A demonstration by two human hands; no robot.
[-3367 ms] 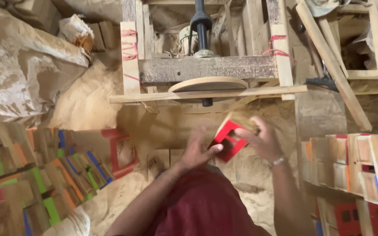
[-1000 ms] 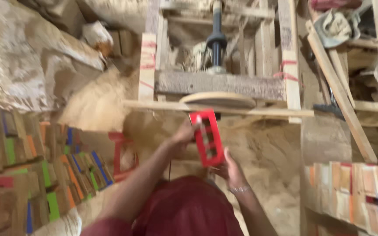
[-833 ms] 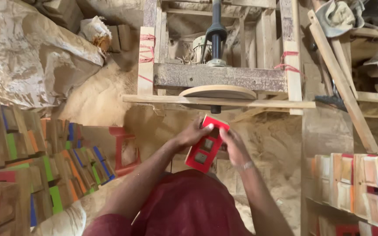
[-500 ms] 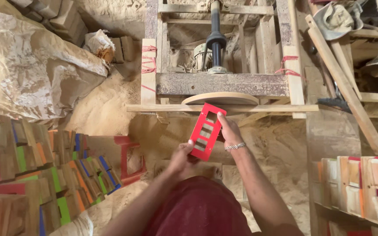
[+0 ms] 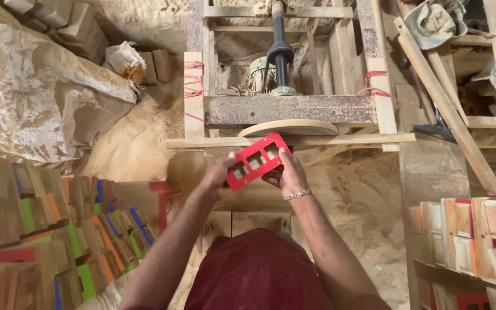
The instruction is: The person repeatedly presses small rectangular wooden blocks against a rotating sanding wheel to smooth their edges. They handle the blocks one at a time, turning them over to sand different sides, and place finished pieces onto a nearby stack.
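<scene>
Three square openings run in a row through the red wooden frame (image 5: 258, 161), which is held tilted in mid-air, its far right corner raised, just near of the wooden rail (image 5: 291, 140) of the sanding rig. The left hand (image 5: 220, 173) grips the frame's near left end, fingers clenched on its edge with the thumb on the red face. The right hand (image 5: 285, 172) holds the frame's right side, fingers wrapped around from behind and a fingertip on the far edge; a silver bracelet (image 5: 297, 195) circles that wrist. Just far of the frame, a round wooden disc (image 5: 288, 127) sits edge-on under the rig's grey crossbeam (image 5: 288, 109), with a dark vertical shaft (image 5: 280, 49) rising beyond it. Sawdust (image 5: 133, 143) covers the ground around. To the near left lie stacks of painted wooden pieces (image 5: 58, 224), and at the near right stand more painted blocks (image 5: 472, 235). A crumpled sack (image 5: 35, 97) lies far left.
</scene>
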